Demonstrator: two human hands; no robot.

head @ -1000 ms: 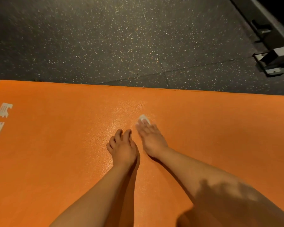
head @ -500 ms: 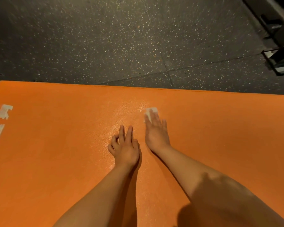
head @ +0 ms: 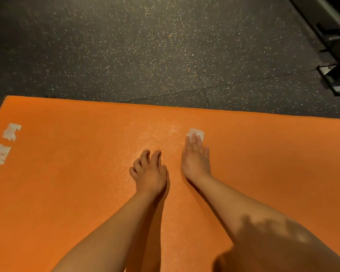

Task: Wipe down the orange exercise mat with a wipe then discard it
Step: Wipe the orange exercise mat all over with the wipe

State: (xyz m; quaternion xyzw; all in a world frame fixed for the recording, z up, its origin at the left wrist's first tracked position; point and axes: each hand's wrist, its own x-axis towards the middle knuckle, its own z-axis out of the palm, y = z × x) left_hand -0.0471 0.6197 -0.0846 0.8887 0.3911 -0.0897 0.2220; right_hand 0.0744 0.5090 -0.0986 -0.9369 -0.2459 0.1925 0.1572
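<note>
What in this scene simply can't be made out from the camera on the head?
Head view only.
Wipe: mostly covered by the right hand; only its far edge shows.
Orange exercise mat: cut off by the left, right and bottom edges.
White print on the mat: cut by the left edge, too skewed to read.
Metal frame, upper right: cut by the edge, dark, kind unclear.
Bin: none in view.

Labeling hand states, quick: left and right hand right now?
Left hand: open, resting on the orange mat, holding nothing.
Right hand: open, pressing the white wipe down.
</note>
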